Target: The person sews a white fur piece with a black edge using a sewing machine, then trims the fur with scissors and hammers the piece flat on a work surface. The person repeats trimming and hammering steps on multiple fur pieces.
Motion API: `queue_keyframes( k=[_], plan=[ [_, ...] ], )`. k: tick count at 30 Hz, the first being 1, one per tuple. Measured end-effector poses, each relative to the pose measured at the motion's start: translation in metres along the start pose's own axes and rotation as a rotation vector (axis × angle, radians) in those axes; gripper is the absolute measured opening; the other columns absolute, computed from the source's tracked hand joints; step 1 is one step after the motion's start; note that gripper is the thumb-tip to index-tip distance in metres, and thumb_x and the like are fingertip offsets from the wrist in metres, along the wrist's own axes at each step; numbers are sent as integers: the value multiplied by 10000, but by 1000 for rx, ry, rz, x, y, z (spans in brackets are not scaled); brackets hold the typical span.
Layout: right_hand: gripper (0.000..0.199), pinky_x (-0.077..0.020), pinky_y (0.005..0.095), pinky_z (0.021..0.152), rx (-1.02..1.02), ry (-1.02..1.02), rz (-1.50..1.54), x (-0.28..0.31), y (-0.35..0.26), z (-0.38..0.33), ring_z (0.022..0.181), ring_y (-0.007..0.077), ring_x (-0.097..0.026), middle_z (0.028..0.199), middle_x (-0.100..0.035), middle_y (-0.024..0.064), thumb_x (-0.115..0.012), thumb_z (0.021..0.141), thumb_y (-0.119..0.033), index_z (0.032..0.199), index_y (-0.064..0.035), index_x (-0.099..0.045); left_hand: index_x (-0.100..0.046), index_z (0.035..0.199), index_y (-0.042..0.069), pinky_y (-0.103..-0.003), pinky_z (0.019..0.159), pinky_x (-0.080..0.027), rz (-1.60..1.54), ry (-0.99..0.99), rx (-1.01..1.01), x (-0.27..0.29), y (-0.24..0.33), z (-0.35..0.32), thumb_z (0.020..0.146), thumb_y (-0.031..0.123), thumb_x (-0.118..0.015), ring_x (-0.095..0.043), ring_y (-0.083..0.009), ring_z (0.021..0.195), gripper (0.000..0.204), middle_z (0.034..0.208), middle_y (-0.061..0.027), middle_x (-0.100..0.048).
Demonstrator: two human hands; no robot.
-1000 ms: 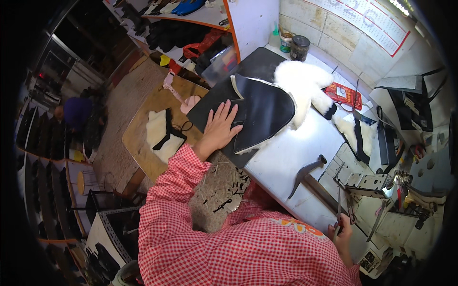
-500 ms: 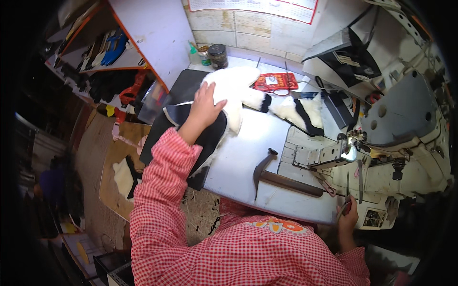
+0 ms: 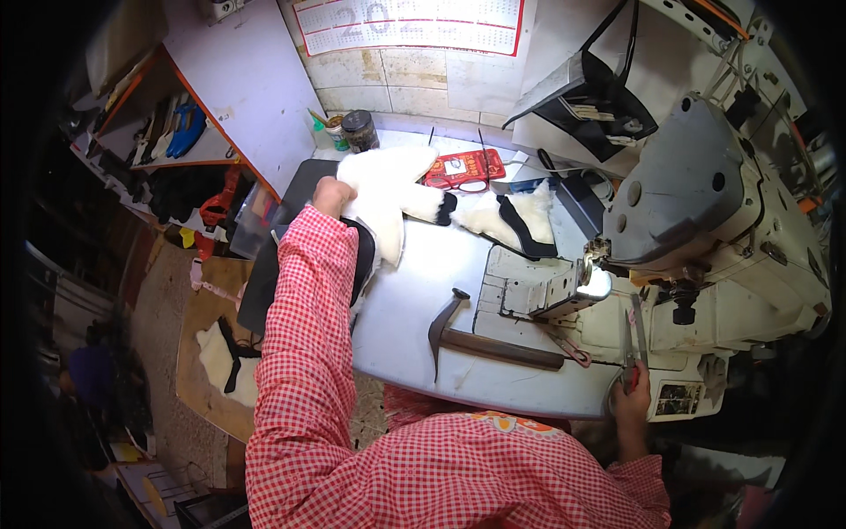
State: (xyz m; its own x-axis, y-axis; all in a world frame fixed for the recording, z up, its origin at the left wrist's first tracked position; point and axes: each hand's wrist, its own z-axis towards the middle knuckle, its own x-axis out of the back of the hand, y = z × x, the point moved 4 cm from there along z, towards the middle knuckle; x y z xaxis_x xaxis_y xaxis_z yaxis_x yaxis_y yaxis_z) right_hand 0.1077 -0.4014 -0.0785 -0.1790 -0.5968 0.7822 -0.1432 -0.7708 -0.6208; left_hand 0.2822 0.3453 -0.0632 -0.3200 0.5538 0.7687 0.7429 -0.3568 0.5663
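Two hands working: left hand (image 3: pixel 330 196) is pressing fingers-down on white fleece piece (image 3: pixel 388 189), far left; right hand (image 3: pixel 630 401) is gripping metal scissors (image 3: pixel 633 339), near right.

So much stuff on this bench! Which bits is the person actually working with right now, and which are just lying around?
In hand:
- left hand on the white fleece piece
- right hand holding scissors

Lying about:
- hammer on the table
- second fleece piece with black trim
- red packet
- dark jar
- sewing machine
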Motion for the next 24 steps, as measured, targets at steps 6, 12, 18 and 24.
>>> queue_keyframes(
  k=[6, 12, 18, 24],
  plan=[
    [686, -478, 357, 888, 10, -21, 63, -10, 11, 15, 1038, 281, -579, 1194, -569, 149, -708, 710, 36, 1349, -77, -487, -574, 1135, -37, -382, 778, -540, -564, -18, -439, 55, 88, -93, 770, 12, -635, -645, -262, 901, 373, 1014, -148, -653],
    [691, -465, 366, 915, 110, 3, -12, -20, 13, 38, 1054, 304, -582, 1184, -577, 159, -695, 705, 48, 1352, -69, -481, -610, 1050, 5, -254, 791, -469, -547, 217, -1150, 195, 110, -240, 790, -35, -625, -558, -99, 850, 264, 975, -23, -623],
    [683, -472, 369, 894, 148, 42, -32, -27, 8, 51, 1032, 301, -591, 1177, -578, 151, -710, 720, 25, 1354, -90, -484, -517, 838, 61, -376, 980, -412, -75, 474, -1142, 196, -49, -274, 671, 43, -741, -515, -302, 1189, 280, 1230, -119, -587],
    [650, -476, 367, 876, 187, -6, -42, -30, -9, 63, 1037, 294, -595, 1173, -581, 154, -707, 756, 2, 1359, -85, -481, -621, 1097, 99, -418, 1084, -350, 13, 442, -494, 134, -219, -242, 734, -52, -606, -419, -351, 1317, 393, 1366, -178, -504]
  ],
)
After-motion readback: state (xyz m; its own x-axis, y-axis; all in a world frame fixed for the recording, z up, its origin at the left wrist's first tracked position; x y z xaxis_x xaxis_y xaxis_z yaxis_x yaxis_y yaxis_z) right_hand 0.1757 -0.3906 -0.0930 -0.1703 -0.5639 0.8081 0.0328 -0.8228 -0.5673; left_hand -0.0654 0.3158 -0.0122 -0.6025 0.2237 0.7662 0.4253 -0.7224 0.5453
